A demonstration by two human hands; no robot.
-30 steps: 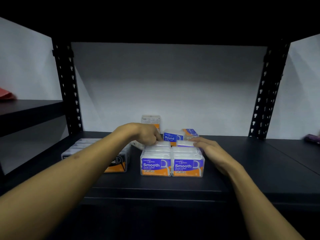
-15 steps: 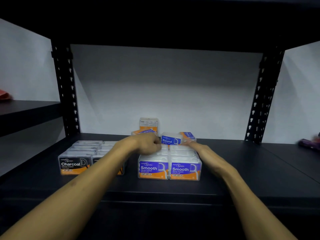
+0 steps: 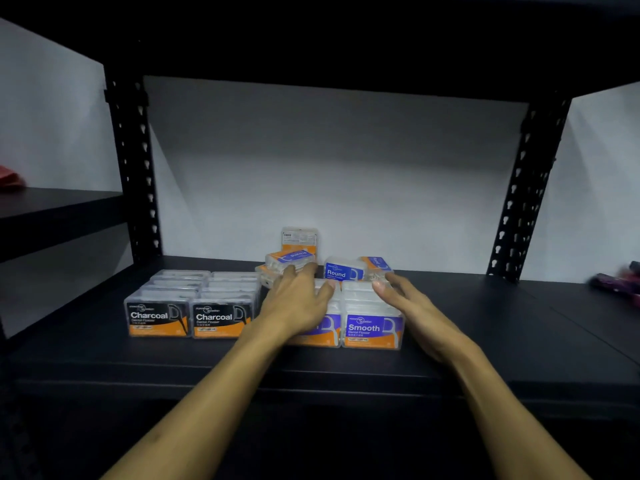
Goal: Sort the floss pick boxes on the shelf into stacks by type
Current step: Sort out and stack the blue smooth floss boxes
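Left hand (image 3: 298,303) open, palm down on the left Smooth boxes (image 3: 325,327); right hand (image 3: 412,306) open beside the right Smooth row (image 3: 372,327). Charcoal boxes (image 3: 188,317) sit left, Round box (image 3: 343,271) behind, all on the black shelf (image 3: 485,341).

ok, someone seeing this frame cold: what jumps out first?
Both bare hands, reaching into the black shelf: the left hand lies over the left Smooth boxes, the right hand beside the right Smooth boxes. To their left sit two neat rows of Charcoal boxes. Behind the hands lies an unsorted jumble, including a Round box, one upside-down box and one box standing upright at the back wall.
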